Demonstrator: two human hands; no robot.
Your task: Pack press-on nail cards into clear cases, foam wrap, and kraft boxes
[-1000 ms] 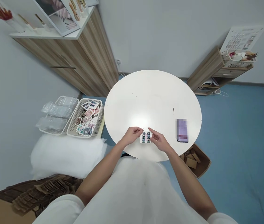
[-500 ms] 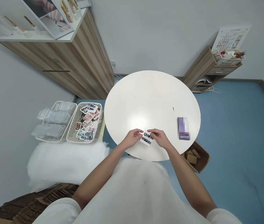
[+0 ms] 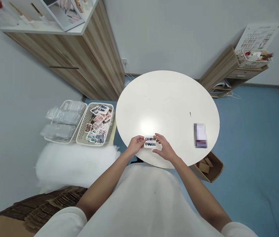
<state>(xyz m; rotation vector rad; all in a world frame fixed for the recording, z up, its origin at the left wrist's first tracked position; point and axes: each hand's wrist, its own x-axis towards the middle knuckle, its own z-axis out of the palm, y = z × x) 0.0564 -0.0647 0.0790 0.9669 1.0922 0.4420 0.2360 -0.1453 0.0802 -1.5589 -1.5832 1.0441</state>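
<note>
A small white card of press-on nails [image 3: 150, 142], with two rows of dark, shiny nails, is over the near part of the round white table [image 3: 171, 95]. My left hand [image 3: 135, 144] pinches the card's left edge between thumb and fingers. At the card's right side is my right hand [image 3: 164, 147], its thumb and fingers spread apart in a C shape. Its fingertips come close to the card's upper right corner; whether they touch it I cannot tell.
Left of the table stand a white basket [image 3: 83, 140] of nail cards and another basket [image 3: 66, 142] with clear plastic packs. White foam sheets [image 3: 75, 164] lie nearer me. A blurred purple item [image 3: 200, 135] rests on the table's right; below is a cardboard box [image 3: 213, 172].
The card has turned from tilted to nearly level and shifted slightly left. My right hand has let go of its edge and opened; my left hand keeps its hold. The camera view has shifted slightly.
</note>
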